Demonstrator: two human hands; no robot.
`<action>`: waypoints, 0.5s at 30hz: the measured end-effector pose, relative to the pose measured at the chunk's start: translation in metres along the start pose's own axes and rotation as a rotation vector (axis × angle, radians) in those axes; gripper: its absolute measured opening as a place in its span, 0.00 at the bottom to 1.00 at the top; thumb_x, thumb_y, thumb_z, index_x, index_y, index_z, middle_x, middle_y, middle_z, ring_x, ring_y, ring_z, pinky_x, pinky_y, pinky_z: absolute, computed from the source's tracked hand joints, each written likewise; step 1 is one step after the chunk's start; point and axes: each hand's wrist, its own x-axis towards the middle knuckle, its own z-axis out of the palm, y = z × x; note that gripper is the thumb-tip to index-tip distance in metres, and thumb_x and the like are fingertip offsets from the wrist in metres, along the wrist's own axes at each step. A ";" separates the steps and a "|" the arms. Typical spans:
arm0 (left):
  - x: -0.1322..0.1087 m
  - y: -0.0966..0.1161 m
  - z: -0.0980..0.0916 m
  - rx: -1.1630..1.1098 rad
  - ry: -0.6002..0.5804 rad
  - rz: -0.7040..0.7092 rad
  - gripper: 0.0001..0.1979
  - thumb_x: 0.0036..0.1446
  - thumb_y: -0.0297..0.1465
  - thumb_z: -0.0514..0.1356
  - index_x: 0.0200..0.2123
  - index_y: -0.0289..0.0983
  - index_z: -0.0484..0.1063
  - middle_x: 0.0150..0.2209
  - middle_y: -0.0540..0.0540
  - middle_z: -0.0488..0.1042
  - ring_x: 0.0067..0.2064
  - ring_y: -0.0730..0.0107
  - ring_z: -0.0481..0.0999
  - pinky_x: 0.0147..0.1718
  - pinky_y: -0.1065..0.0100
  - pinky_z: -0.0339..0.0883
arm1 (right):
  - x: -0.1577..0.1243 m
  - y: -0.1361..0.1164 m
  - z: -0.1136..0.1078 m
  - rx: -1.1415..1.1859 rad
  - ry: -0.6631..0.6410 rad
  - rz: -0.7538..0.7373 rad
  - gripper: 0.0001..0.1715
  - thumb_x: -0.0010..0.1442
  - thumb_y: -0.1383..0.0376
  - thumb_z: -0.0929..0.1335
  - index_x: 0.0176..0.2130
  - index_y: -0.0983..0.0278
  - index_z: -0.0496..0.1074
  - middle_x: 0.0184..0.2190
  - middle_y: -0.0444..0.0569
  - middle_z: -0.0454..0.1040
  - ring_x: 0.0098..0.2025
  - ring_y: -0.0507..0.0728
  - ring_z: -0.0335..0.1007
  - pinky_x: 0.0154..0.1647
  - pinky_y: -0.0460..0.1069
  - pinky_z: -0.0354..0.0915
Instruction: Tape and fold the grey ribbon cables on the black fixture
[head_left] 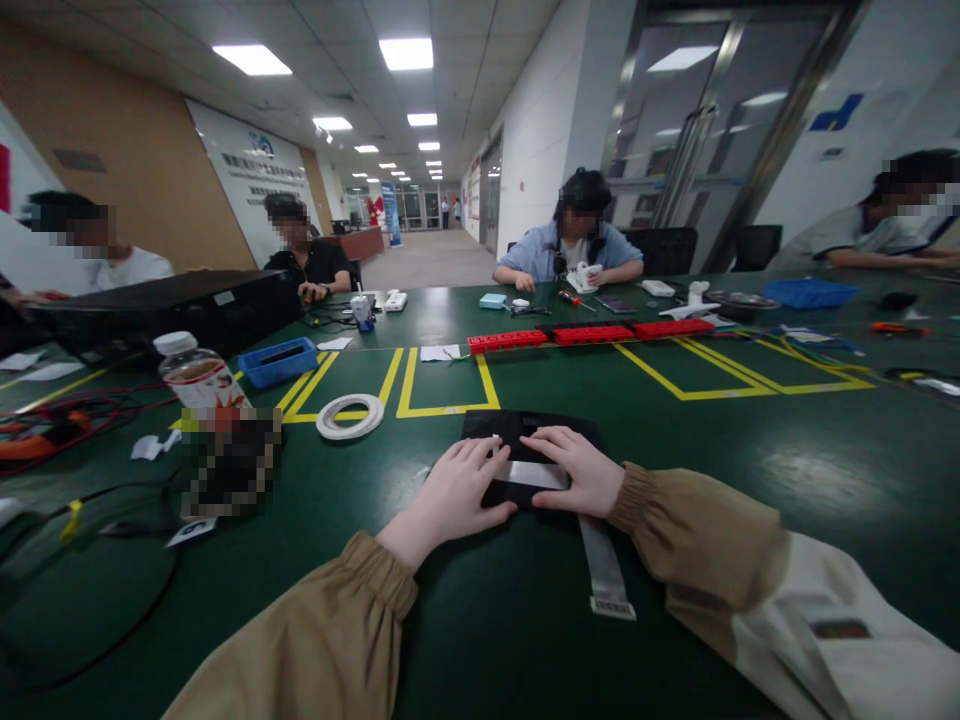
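Observation:
A dark flat panel [480, 424] lies on the green table in front of me. A silvery-grey ribbon cable [604, 562] runs across it, bends under my right hand and hangs toward me, ending in a small connector on the table. My left hand [469, 480] rests on the panel's left side, fingers stretched out and thumb apart. By its fingertips there is a small white bit, too small to name. My right hand [574, 468] lies over the panel's right side with fingers extended, its thumb touching the ribbon cable. Both hands partly cover the panel.
A roll of white tape [350, 416] lies to the left. Beyond it are a drink bottle [199, 380], a blue tray [277, 362] and cables [142, 485]. Red strips [592, 334] lie behind yellow tape markings [450, 410]. Several people sit around the table.

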 end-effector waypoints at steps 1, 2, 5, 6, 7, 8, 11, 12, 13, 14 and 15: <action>0.001 -0.001 0.003 0.006 -0.005 0.001 0.34 0.53 0.45 0.58 0.59 0.35 0.55 0.60 0.36 0.58 0.60 0.54 0.59 0.56 0.53 0.54 | 0.000 -0.001 0.002 -0.005 -0.009 -0.007 0.49 0.46 0.41 0.69 0.58 0.65 0.61 0.51 0.59 0.63 0.54 0.66 0.56 0.55 0.61 0.55; 0.003 -0.002 0.006 0.011 -0.021 -0.001 0.37 0.53 0.46 0.57 0.61 0.34 0.53 0.62 0.35 0.55 0.62 0.54 0.56 0.58 0.53 0.51 | -0.001 -0.001 0.003 -0.012 -0.019 -0.011 0.51 0.45 0.40 0.69 0.59 0.65 0.60 0.52 0.59 0.63 0.54 0.66 0.56 0.55 0.62 0.55; 0.007 -0.004 0.012 0.017 -0.067 -0.017 0.41 0.53 0.49 0.55 0.63 0.33 0.49 0.63 0.35 0.51 0.63 0.54 0.53 0.60 0.53 0.48 | -0.001 -0.002 0.005 -0.025 -0.043 0.000 0.53 0.44 0.39 0.69 0.60 0.66 0.59 0.53 0.60 0.62 0.54 0.67 0.57 0.54 0.61 0.56; 0.008 -0.004 0.014 0.016 -0.072 -0.022 0.41 0.53 0.49 0.55 0.63 0.33 0.48 0.64 0.35 0.50 0.64 0.54 0.51 0.60 0.53 0.47 | -0.001 -0.003 0.005 -0.027 -0.043 0.009 0.53 0.44 0.39 0.69 0.59 0.66 0.59 0.53 0.60 0.62 0.54 0.67 0.57 0.54 0.61 0.56; 0.008 -0.004 0.014 0.015 -0.075 -0.026 0.42 0.53 0.50 0.55 0.63 0.33 0.47 0.64 0.35 0.48 0.64 0.54 0.50 0.60 0.53 0.47 | -0.001 -0.003 0.004 -0.027 -0.041 0.016 0.53 0.44 0.40 0.69 0.59 0.66 0.59 0.53 0.60 0.62 0.54 0.67 0.57 0.54 0.61 0.56; 0.008 -0.004 0.014 0.014 -0.077 -0.031 0.42 0.53 0.50 0.55 0.64 0.33 0.47 0.65 0.35 0.47 0.65 0.54 0.49 0.60 0.53 0.47 | -0.001 -0.004 0.004 -0.028 -0.039 0.021 0.53 0.44 0.40 0.70 0.59 0.66 0.59 0.53 0.60 0.62 0.55 0.66 0.57 0.55 0.61 0.56; 0.008 -0.003 0.012 0.016 -0.087 -0.047 0.43 0.53 0.50 0.56 0.63 0.30 0.48 0.64 0.33 0.48 0.65 0.53 0.48 0.60 0.53 0.47 | -0.001 -0.005 0.001 -0.033 -0.048 0.033 0.53 0.43 0.40 0.70 0.59 0.66 0.59 0.54 0.60 0.62 0.54 0.66 0.57 0.55 0.61 0.56; 0.008 -0.003 0.011 0.018 -0.091 -0.052 0.43 0.53 0.50 0.55 0.63 0.29 0.49 0.64 0.33 0.49 0.64 0.52 0.50 0.60 0.54 0.48 | 0.000 -0.005 0.001 -0.037 -0.059 0.038 0.54 0.43 0.39 0.69 0.59 0.66 0.60 0.54 0.60 0.62 0.54 0.66 0.57 0.54 0.61 0.56; 0.008 -0.002 0.009 0.020 -0.096 -0.053 0.43 0.53 0.51 0.55 0.62 0.27 0.50 0.63 0.32 0.50 0.64 0.52 0.51 0.60 0.55 0.49 | 0.000 -0.006 0.000 -0.041 -0.069 0.045 0.54 0.43 0.38 0.69 0.59 0.66 0.60 0.54 0.60 0.62 0.54 0.66 0.58 0.54 0.61 0.56; 0.008 -0.002 0.008 0.023 -0.099 -0.051 0.42 0.53 0.51 0.55 0.61 0.27 0.52 0.63 0.32 0.51 0.64 0.52 0.52 0.59 0.56 0.50 | 0.000 -0.006 -0.001 -0.046 -0.075 0.053 0.55 0.43 0.38 0.69 0.59 0.66 0.60 0.54 0.60 0.62 0.54 0.66 0.58 0.54 0.61 0.56; 0.008 -0.002 0.007 0.028 -0.102 -0.047 0.42 0.54 0.51 0.55 0.61 0.26 0.53 0.63 0.32 0.52 0.63 0.52 0.54 0.59 0.56 0.52 | 0.000 -0.006 -0.001 -0.049 -0.078 0.061 0.55 0.43 0.38 0.69 0.59 0.66 0.60 0.54 0.60 0.62 0.54 0.66 0.58 0.54 0.61 0.56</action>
